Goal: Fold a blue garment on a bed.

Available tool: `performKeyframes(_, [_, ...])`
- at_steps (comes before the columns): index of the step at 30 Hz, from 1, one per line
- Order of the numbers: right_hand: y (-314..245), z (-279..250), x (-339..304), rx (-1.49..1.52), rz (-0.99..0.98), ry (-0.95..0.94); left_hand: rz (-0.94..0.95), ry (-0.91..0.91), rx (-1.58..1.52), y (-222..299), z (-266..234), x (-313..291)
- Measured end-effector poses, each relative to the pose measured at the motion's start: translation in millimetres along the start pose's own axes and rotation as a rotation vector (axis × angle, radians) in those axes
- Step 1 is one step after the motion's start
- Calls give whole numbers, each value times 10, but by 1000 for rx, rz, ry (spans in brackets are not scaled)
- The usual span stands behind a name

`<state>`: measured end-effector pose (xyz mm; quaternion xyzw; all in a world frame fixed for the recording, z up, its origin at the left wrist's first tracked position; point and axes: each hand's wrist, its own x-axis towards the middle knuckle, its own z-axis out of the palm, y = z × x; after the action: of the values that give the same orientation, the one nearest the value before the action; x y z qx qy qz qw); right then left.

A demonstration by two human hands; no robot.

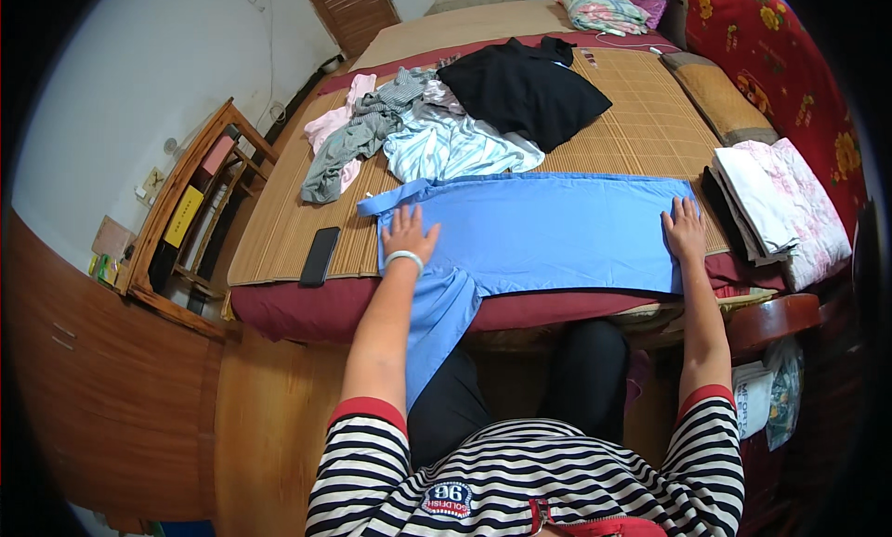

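Light-blue thin cloth garment [557,230]: spread flat along the near edge of the bed, which has a maroon sheet [279,312] and a tan slatted mat [269,240]. Long axis runs left-right, roughly parallel to that near edge, straight across in front of the person.

Left hand [409,238] on its left end, right hand [686,230] on its right end. Both palm-down, fingers spread, gripping nothing, well apart with the main panel between them. Neither is nearer; both touch. One blue tail drops over the near edge below the left hand, toward the lap, so the left hand is the one closer to it. Narrow blue band [395,199] sticks out past the left end.

Counts:
- blue garment: 1
- black rectangular phone [320,256]: 1, near-left corner of bed
- loose heap beyond the blue: at least 4 pieces: black cloth garment [525,91], white-and-blue striped cloth [460,149], grey striped cloth [367,133], pale pink cloth [328,124]
- folded pile at near-right corner: 1, with white cloth [757,198] and pink floral cloth [819,207]; layers can't be counted
- brown flat pillow [720,96]: 1, right edge
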<state>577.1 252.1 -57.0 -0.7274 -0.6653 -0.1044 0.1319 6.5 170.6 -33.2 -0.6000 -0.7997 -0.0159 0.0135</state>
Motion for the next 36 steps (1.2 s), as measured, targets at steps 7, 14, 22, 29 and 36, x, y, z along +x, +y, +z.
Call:
performKeyframes(7, [-5,-18,17,-17,-10,-3,-57,103,20,-76,34,-95])
performKeyframes(14, [-54,54,107,9,28,-41,-66,128,22,-137,89,-102])
performKeyframes(22, [-2246,-133,-507,431,-433,-86,-111,119,49,-146,49,-127])
performKeyframes(29, [-3126,-327,-1152,500,-822,-151,-85,119,22,4,76,-71])
performKeyframes(36, [-1909,-283,-661,339,-516,-180,-84,148,65,-126,68,-112])
